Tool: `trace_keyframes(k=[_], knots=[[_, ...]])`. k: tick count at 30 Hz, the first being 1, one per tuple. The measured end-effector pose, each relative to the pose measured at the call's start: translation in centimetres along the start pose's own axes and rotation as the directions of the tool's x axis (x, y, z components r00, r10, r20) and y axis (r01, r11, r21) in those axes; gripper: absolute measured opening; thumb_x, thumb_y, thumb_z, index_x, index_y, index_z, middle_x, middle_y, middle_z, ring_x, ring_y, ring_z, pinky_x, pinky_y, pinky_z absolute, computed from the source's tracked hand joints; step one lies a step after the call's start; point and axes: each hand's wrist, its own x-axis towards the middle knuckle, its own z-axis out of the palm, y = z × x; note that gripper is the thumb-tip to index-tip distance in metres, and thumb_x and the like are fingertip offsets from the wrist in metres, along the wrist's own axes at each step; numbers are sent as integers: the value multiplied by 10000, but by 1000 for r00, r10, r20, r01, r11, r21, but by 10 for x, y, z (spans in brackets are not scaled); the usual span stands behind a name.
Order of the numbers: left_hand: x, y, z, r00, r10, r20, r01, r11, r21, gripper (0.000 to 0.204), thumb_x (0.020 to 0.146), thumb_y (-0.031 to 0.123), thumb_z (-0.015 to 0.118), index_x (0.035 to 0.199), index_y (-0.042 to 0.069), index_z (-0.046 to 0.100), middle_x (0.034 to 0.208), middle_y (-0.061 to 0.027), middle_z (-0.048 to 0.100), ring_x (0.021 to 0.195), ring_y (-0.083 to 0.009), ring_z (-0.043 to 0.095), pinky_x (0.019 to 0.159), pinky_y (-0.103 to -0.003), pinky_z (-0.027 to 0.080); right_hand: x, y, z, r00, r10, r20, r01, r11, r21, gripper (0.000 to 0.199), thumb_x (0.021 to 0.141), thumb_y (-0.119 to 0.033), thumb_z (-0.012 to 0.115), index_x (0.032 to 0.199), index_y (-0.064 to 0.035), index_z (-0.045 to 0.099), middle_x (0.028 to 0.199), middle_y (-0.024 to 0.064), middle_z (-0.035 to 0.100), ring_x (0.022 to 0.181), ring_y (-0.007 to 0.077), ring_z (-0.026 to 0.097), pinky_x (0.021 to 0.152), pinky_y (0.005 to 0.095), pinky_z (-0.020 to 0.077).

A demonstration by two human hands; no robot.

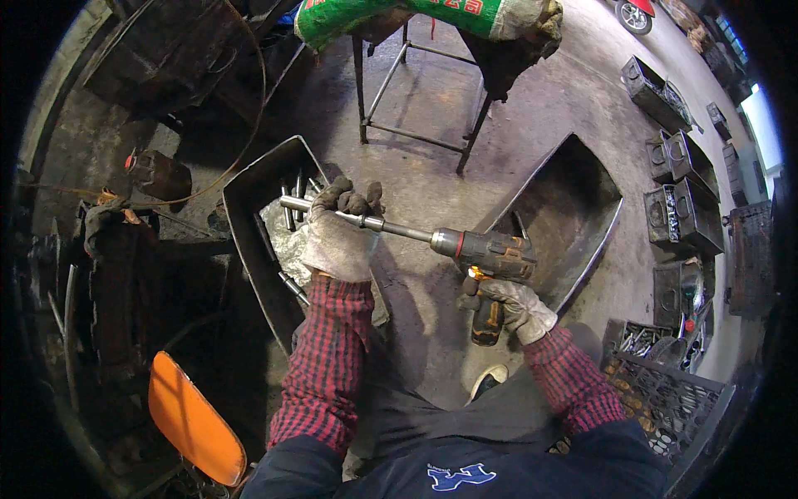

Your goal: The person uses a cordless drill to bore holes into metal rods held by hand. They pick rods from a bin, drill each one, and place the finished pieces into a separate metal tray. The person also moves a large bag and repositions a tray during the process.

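Observation:
My right hand (517, 306), in a dirty work glove, grips the handle of a cordless impact wrench (486, 254) with a small light glowing under its body. A long metal extension shaft (399, 229) runs left from the tool's nose. My gloved left hand (342, 224) is closed around the far part of that shaft, near its end socket (291, 202). The socket end hangs over a dark metal tray (249, 233) holding several metal rods and bolts (293, 287). Both sleeves are red plaid.
A second dark metal tray (573, 216) lies on the concrete floor at right. A metal stand (416, 91) carries a green sack (391, 17) behind. Metal boxes (677, 183) line the right side, a wire crate (665, 399) sits at lower right, an orange seat (193, 420) at lower left.

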Motion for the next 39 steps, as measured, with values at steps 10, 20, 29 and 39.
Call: trace_keyframes(k=[10,20,29,39], knots=[[-7,6,-1,997,40,60,-41,999,21,166,1067,86,526,935,22,604,671,27,387,541,-113,430,984,-439,612,-1,-1,-5,998,14,61,-11,999,-45,508,936,-83,780,1407,-18,601,1227,135,716,1048,279,749,934,527,656],[-10,13,3,993,118,-1,-117,991,62,156,1054,73,533,937,30,626,645,29,419,535,-137,460,965,-478,622,3,2,-1,993,-40,111,39,999,14,559,914,-95,802,1429,-34,594,1240,125,705,1090,294,735,931,527,650],[-4,24,-6,995,73,68,-73,997,6,147,1053,50,551,932,8,625,660,33,447,581,-119,491,912,-402,632,-4,4,-4,995,-17,100,10,998,64,621,919,-62,776,1494,-27,542,1311,152,691,1233,347,693,1008,581,613],[8,28,-22,972,141,190,-160,984,84,139,1071,70,538,981,25,634,805,-31,576,666,-144,558,911,-430,646,-10,3,-8,990,-22,139,11,997,73,504,935,-124,833,1372,-14,608,1189,136,716,1011,334,763,965,502,649]])
